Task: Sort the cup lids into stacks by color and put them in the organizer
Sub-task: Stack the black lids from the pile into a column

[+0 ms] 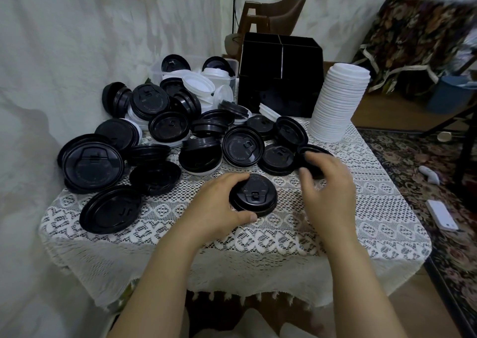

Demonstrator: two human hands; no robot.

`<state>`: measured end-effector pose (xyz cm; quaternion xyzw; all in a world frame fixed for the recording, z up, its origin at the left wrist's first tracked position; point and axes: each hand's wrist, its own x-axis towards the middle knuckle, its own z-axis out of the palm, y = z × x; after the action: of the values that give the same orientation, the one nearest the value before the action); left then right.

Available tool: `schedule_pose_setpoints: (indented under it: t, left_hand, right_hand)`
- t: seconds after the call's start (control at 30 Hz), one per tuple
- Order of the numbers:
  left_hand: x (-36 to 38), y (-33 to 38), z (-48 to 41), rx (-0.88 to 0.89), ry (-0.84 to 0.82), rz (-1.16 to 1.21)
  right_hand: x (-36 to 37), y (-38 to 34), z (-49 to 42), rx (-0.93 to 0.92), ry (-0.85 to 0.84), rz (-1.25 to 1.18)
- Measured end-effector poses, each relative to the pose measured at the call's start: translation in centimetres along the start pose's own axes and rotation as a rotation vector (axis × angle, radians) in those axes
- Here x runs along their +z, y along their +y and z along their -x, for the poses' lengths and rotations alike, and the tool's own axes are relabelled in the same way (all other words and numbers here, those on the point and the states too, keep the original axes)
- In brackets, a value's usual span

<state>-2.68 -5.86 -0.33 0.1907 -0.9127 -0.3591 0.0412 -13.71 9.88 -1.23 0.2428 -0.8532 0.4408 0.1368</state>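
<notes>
Lace-covered desk [361, 208]. Our left hand [216, 206] clamps a short stack of black lids [255, 195] in front of the organizer [278, 84]. Our right hand [330, 185] curls over another black lid [317, 150]; we cannot tell whether it grips. We judge that a misaligned lid could skew the stack, and a careless reach could topple the white stack [338, 100] beside the organizer.

home room, lace tablecloth [284, 237], patterned rug [413, 172]

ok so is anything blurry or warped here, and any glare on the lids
Head view: the right hand is motion-blurred, the left hand on the black lid stack is sharp; wide-angle distortion bows the table edges; the top-right corner is smeared; only faint sheen on the loose black lids.
</notes>
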Motion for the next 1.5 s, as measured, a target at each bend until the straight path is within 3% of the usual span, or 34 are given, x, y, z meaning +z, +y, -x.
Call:
schedule_pose_setpoints:
  t: [0.1,0.17,0.53,0.77,0.83,0.97,1.1,1.27,1.4,1.5]
  left_hand:
    - [0.0,-0.1,0.0,-0.004,-0.008,-0.003]
    - [0.0,0.0,-0.1,-0.009,-0.009,0.004]
    - [0.1,0.0,-0.1,0.004,-0.014,-0.008]
    - [0.0,0.0,0.0,0.019,-0.022,-0.004]
    - [0.0,0.0,0.0,0.02,-0.025,-0.01]
    - [0.0,0.0,-0.2,0.024,-0.029,-0.027]
    - [-0.1,0.1,-0.1,0.036,-0.031,-0.033]
    - [-0.2,0.1,-0.1,0.033,-0.033,-0.041]
    - [-0.2,0.2,0.1,0.038,-0.035,-0.04]
    - [-0.3,0.2,0.0,0.045,-0.034,-0.035]
  right_hand:
    - [0.2,1.7,-0.4,0.102,-0.09,0.27]
    - [0.4,2.4,-0.4,0.136,-0.118,0.315]
    - [0.1,1.7,-0.6,0.195,0.079,0.085]
    - [-2.2,-0.4,-0.8,0.142,0.242,-0.346]
    - [-2.9,-0.8,-0.8,0.126,0.196,-0.421]
    - [-2.7,-0.7,-0.8,0.263,-0.076,-0.369]
    - [-2.3,0.3,-1.0,0.357,0.034,-0.348]
    - [-2.0,1.5,-0.7,0.289,-0.069,-0.045]
    - [-2.0,0.7,0.0,0.267,-0.303,-0.015]
    - [-1.7,1.0,0.3,0.227,-0.331,0.041]
